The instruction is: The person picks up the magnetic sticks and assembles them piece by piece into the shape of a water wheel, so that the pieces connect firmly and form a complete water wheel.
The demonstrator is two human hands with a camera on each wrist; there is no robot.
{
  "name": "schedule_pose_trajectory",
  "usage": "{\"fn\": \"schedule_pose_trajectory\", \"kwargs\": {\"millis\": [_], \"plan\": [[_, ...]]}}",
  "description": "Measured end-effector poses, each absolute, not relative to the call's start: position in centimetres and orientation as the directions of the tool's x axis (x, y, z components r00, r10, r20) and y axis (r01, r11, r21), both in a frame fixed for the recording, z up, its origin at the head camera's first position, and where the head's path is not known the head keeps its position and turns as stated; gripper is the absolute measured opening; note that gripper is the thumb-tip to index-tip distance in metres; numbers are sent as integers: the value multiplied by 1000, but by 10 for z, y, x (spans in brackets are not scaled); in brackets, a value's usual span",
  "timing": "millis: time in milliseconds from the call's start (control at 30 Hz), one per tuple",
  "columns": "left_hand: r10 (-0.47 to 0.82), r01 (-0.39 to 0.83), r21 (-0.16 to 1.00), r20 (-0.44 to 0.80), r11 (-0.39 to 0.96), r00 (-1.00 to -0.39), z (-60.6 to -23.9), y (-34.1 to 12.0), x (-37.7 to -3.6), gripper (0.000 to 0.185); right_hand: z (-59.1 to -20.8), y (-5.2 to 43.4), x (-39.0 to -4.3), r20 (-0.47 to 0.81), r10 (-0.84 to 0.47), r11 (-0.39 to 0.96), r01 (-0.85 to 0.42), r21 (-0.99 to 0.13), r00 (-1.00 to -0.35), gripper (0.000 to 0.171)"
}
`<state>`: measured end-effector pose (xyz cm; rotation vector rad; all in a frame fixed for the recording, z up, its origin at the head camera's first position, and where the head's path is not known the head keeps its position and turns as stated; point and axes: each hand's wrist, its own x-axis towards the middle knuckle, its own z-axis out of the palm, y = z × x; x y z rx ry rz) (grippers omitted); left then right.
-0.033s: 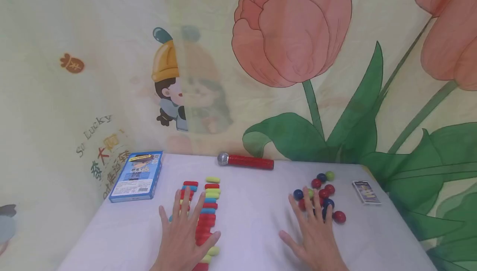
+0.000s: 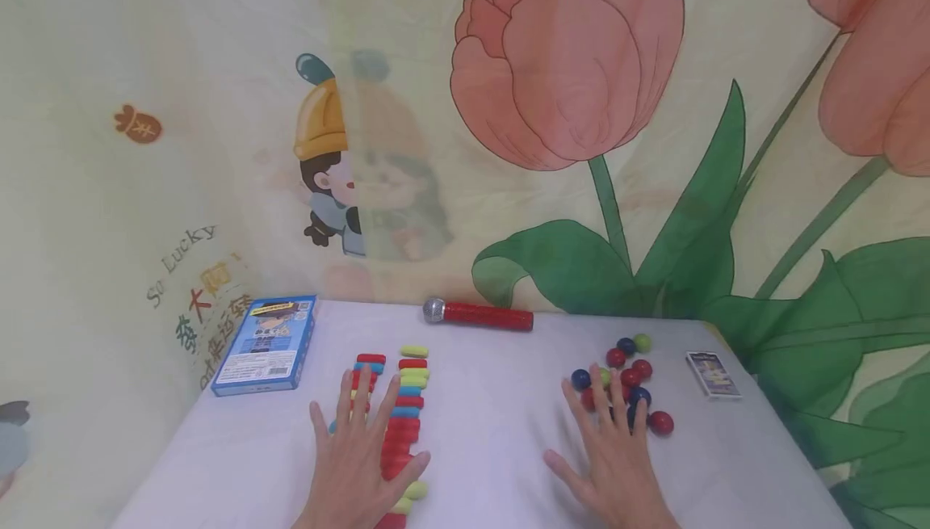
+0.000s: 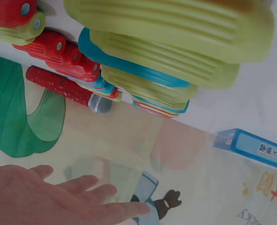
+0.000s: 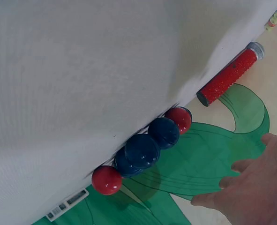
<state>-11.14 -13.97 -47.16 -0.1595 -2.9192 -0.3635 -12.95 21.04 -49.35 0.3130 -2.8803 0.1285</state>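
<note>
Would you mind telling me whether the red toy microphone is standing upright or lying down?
Lying down: the red toy microphone rests lengthwise on the white table, silver head pointing left, near the back edge.

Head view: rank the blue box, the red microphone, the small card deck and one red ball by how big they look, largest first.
1. Blue box
2. Red microphone, though it lies farther back, so its rank is unsure
3. Small card deck
4. Red ball
</note>
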Motion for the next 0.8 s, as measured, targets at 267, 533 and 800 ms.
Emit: {"fn": "schedule_pose_trajectory", "kwargs": {"millis": [267,533,800], "plan": [[119,164,249,186,954,-975,-468,-140,-113,107,-494,209,-131,233,-201,971,-226,-84,-952,98],[334,363,259,149,895,-931,-442,-147,-170,63,-477,231,-170,278,-255,942,-303,-145,-926,69],[476,478,86,47,874,-878,-451,-150,-263,37,-477,247,-228,284,-403,890,-445,-101,-870,31]]}}
